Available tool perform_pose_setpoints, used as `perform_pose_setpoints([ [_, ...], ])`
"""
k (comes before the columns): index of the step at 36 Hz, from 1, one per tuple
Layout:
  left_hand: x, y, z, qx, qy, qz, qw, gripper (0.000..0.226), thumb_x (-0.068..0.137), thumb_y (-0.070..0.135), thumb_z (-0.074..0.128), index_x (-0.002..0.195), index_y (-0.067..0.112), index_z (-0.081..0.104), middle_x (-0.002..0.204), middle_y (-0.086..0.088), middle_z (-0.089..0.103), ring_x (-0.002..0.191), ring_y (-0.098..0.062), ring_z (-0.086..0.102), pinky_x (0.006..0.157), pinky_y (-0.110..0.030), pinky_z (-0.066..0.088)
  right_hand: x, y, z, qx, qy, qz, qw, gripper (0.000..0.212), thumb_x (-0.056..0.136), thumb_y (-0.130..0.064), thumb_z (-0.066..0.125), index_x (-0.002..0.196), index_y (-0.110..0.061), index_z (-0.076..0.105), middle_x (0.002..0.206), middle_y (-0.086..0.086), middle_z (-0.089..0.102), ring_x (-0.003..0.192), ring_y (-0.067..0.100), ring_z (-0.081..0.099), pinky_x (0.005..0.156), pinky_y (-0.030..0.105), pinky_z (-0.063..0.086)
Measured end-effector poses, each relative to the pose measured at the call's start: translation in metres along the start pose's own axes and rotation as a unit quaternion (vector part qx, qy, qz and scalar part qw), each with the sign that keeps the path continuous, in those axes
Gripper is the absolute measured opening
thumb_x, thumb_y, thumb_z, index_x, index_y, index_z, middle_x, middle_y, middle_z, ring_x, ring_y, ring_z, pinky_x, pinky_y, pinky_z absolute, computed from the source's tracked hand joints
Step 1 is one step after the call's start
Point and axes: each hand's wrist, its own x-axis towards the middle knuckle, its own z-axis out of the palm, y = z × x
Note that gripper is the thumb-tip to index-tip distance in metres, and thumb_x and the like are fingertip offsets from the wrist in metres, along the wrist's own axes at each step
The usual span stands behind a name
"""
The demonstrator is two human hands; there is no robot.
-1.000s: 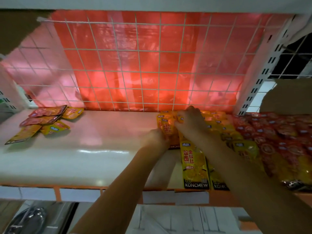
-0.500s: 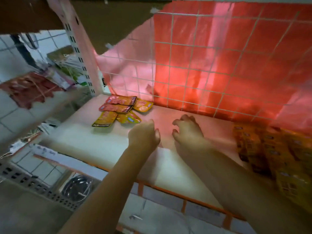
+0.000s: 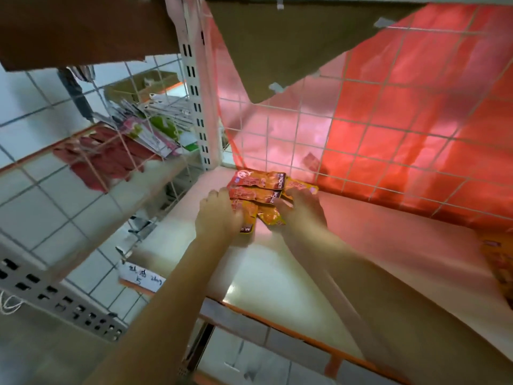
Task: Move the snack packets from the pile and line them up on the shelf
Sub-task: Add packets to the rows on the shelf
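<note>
At the far left corner of the shelf (image 3: 277, 273), my left hand (image 3: 219, 218) and right hand (image 3: 302, 209) are lying on the snack packets (image 3: 258, 187); I cannot tell whether the fingers are gripping.

You face a white shelf board (image 3: 291, 273) with an orange front edge, backed by a white wire grid (image 3: 361, 129) over glowing red plastic sheeting (image 3: 416, 107), a slotted white upright post (image 3: 194, 87) at its left, and pale tiled floor (image 3: 41, 195) below.
</note>
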Motion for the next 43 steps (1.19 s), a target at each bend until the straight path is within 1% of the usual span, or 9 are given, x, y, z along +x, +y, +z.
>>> perform_pose_setpoints([
  [4,0.018,-0.004,0.003,-0.039,-0.079,-0.047,0.995,0.061,0.081,0.035,0.068,0.128,0.008,0.042,0.120,-0.019,0.049,0.114,-0.037,0.046,0.094,-0.041,0.037,0.012,-0.004,0.007,0.042,-0.047,0.032,0.997,0.051,0.065,-0.035,0.063,0.114,-0.023,0.057,0.115,0.004,0.062,0.102,0.026,0.059,0.083,0.035,0.049],
  [10,0.016,-0.004,0.006,-0.137,-0.131,-0.052,0.980,0.081,0.066,0.018,0.083,0.133,0.011,0.038,0.122,-0.014,0.056,0.114,-0.032,0.053,0.098,-0.043,0.042,0.010,-0.009,-0.006,0.071,-0.123,0.070,0.987,0.036,0.073,-0.013,0.074,0.106,-0.014,0.061,0.094,0.002,0.060,0.083,0.019,0.055,0.066,0.022,0.042],
  [14,0.007,-0.006,0.006,-0.163,-0.161,-0.052,0.972,0.071,0.065,0.015,0.084,0.124,0.010,0.046,0.117,-0.012,0.061,0.109,-0.032,0.056,0.097,-0.044,0.044,0.000,-0.004,-0.010,0.070,-0.119,0.073,0.988,0.028,0.075,-0.016,0.075,0.067,-0.016,0.047,0.065,-0.002,0.046,0.058,0.010,0.044,0.043,0.019,0.031],
  [19,-0.002,-0.011,0.004,-0.266,-0.205,-0.019,0.942,0.053,0.047,0.017,0.086,0.095,0.012,0.064,0.093,-0.009,0.070,0.088,-0.029,0.066,0.085,-0.044,0.052,-0.015,0.010,-0.010,0.146,-0.091,0.065,0.983,0.018,0.070,-0.004,0.073,0.078,-0.011,0.058,0.069,0.003,0.054,0.063,0.017,0.053,0.047,0.020,0.038],
  [22,-0.008,-0.011,0.002,-0.373,-0.211,-0.030,0.903,0.025,0.064,0.000,0.081,0.076,0.013,0.064,0.076,-0.006,0.067,0.069,-0.023,0.064,0.073,-0.040,0.056,-0.025,0.019,-0.011,0.256,-0.071,0.063,0.962,0.025,0.070,0.006,0.070,0.090,-0.007,0.062,0.074,0.007,0.061,0.066,0.020,0.058,0.056,0.023,0.047],
  [27,-0.015,-0.005,0.001,-0.534,-0.189,-0.070,0.821,0.014,0.079,-0.007,0.065,0.083,0.006,0.066,0.075,-0.007,0.070,0.067,-0.023,0.067,0.065,-0.033,0.056,-0.036,0.020,-0.011,0.418,-0.056,0.051,0.905,0.032,0.078,0.016,0.060,0.080,-0.016,0.059,0.066,-0.001,0.064,0.048,0.002,0.061,0.048,0.018,0.046],
  [33,-0.013,0.006,-0.002,-0.548,-0.154,-0.052,0.821,0.016,0.086,-0.002,0.058,0.089,0.013,0.063,0.084,-0.007,0.067,0.071,-0.022,0.064,0.068,-0.035,0.053,-0.037,0.027,-0.023,0.474,0.027,-0.006,0.880,0.046,0.082,0.022,0.045,0.100,-0.016,0.064,0.074,-0.009,0.068,0.068,0.008,0.063,0.067,0.026,0.053],
  [39,-0.021,0.025,-0.001,-0.538,-0.176,-0.003,0.824,0.021,0.090,-0.003,0.054,0.085,0.017,0.058,0.077,0.000,0.065,0.065,-0.013,0.063,0.061,-0.028,0.052,-0.041,0.043,-0.041,0.242,0.058,-0.141,0.958,0.049,0.080,0.010,0.054,0.114,-0.025,0.062,0.093,0.001,0.060,0.085,0.004,0.053,0.082,0.024,0.042],
  [43,-0.035,0.049,0.003,-0.524,-0.269,0.051,0.806,0.014,0.099,0.017,0.045,0.097,0.021,0.059,0.088,0.000,0.066,0.075,-0.011,0.064,0.064,-0.027,0.052,-0.041,0.056,-0.046,0.058,0.097,-0.207,0.972,0.037,0.078,-0.008,0.050,0.103,-0.022,0.074,0.080,-0.025,0.048,0.090,0.012,0.036,0.088,0.041,0.030],
])
